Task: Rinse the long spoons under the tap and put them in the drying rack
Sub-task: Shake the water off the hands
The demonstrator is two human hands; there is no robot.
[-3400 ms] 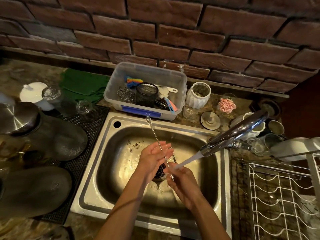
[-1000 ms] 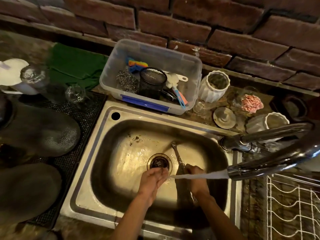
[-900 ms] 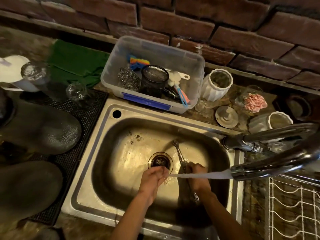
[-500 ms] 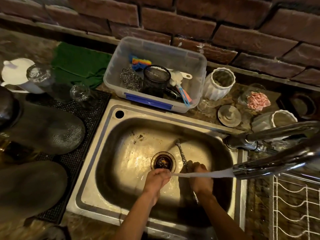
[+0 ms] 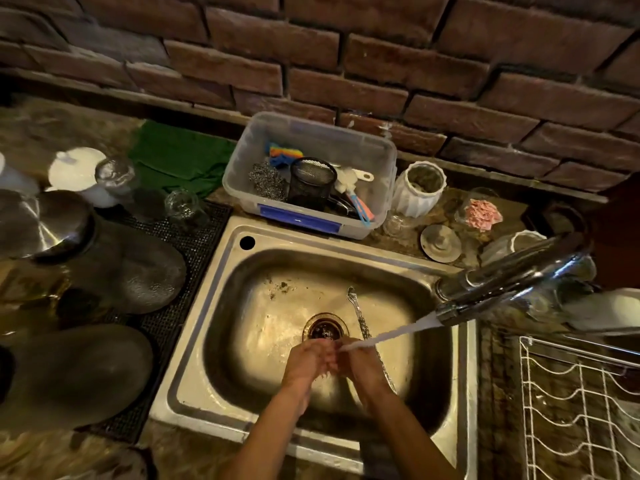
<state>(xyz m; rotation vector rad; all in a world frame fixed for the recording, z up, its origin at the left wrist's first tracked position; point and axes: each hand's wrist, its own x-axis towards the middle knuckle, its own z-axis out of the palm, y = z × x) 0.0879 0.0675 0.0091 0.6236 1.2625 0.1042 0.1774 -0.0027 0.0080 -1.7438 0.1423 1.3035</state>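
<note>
Over the sink (image 5: 211, 317) drain, left hand (image 5: 304, 358) and right hand (image 5: 363, 363) now pressed together under the tap (image 5: 460, 311) stream, long spoon (image 5: 360, 317) apparently pinched by the right, no longer upright as seconds ago; rinsing continues, drying rack (image 5: 581, 410) at right edge waits.

— That sink (image 5: 207, 344) is steel, brushed but wet and shiny where the water runs. The tap (image 5: 512, 282) is brighter, polished chrome.

— And the long spoon (image 5: 362, 318)?

— Metal too, with a twisted stem that glints. The tub (image 5: 382, 157) behind is cloudy clear plastic; inside sit a wiry steel scourer (image 5: 266, 181) and a black mesh cup (image 5: 311, 183).

— The wall?

— Rough, matt brick (image 5: 311, 53). There's a soft green cloth (image 5: 180, 161), a glossy white ribbed ceramic pot (image 5: 415, 199), and a white-coated wire rack (image 5: 581, 410).
</note>
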